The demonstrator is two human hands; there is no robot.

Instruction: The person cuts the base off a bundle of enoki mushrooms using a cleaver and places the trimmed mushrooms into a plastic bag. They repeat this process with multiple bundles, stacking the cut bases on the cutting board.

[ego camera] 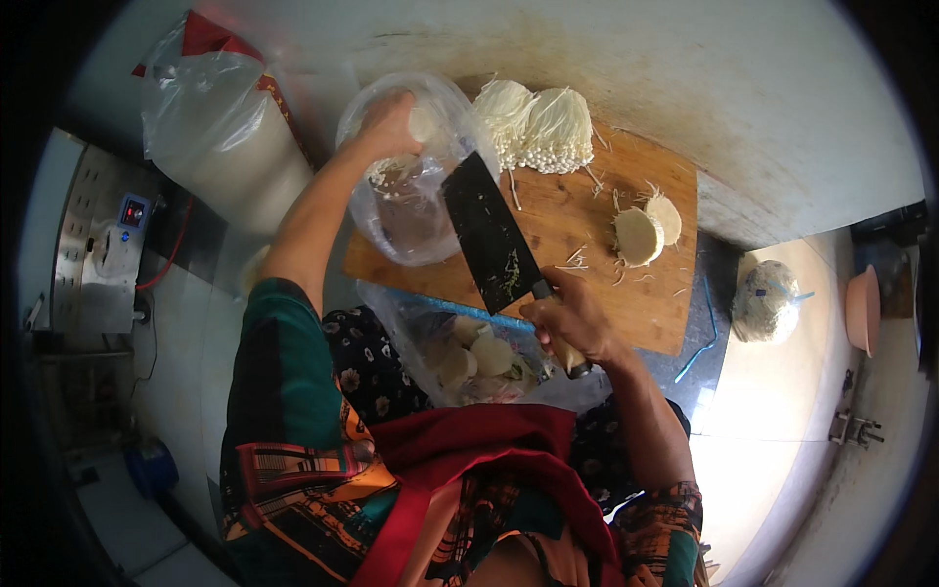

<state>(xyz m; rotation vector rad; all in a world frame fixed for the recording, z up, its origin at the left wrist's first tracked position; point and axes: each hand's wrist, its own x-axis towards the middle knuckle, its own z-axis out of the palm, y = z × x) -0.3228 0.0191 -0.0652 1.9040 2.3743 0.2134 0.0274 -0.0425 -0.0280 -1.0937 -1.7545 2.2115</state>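
Observation:
My left hand [389,128] reaches into a clear plastic bag [400,246] and grips a bunch of enoki mushrooms [383,170]; some fingers are hidden. The bag stands open on the left of a wooden cutting board [565,235]. In my right hand [576,315] is the handle of a dark-bladed cleaver [490,235], held over the board's front edge. Bits of mushroom stick to its blade. Two more enoki bunches [543,128] lie at the back of the board, their caps towards me. Cut root ends [638,236] rest at the right among loose strands.
An open plastic bag [411,352] with a blue edge holds several cut root ends [491,354] below the board. A large filled sack [227,139] stands at left. Blue ties [708,330], a foil-like round bundle [766,301] and a pink basin [863,311] are at right.

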